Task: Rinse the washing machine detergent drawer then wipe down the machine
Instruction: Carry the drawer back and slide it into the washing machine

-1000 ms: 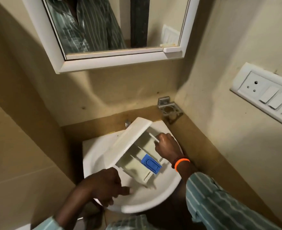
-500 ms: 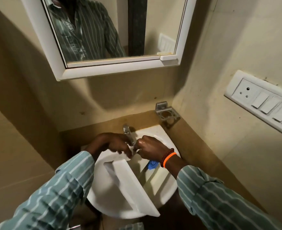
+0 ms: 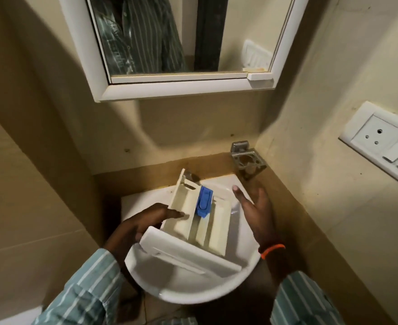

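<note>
The white detergent drawer (image 3: 207,228) lies tilted across the white wash basin (image 3: 188,289), compartments up, its front panel toward me and its far end under the tap (image 3: 189,175). A blue cap (image 3: 204,201) sits in its middle compartment. My left hand (image 3: 144,225) grips the drawer's left side wall, thumb inside the compartment. My right hand (image 3: 255,212) hovers open to the right of the drawer, fingers spread, apart from it, with an orange band on the wrist. No water stream is visible.
A white-framed mirror (image 3: 193,87) hangs above the basin. A metal holder (image 3: 248,161) is fixed in the corner at right. A switch and socket panel (image 3: 385,146) is on the right wall. Walls close in on both sides.
The drawer has been turned compartments up again, with its front panel toward me. My left hand moved from the tap to the drawer's side. My right hand let go and opened.
</note>
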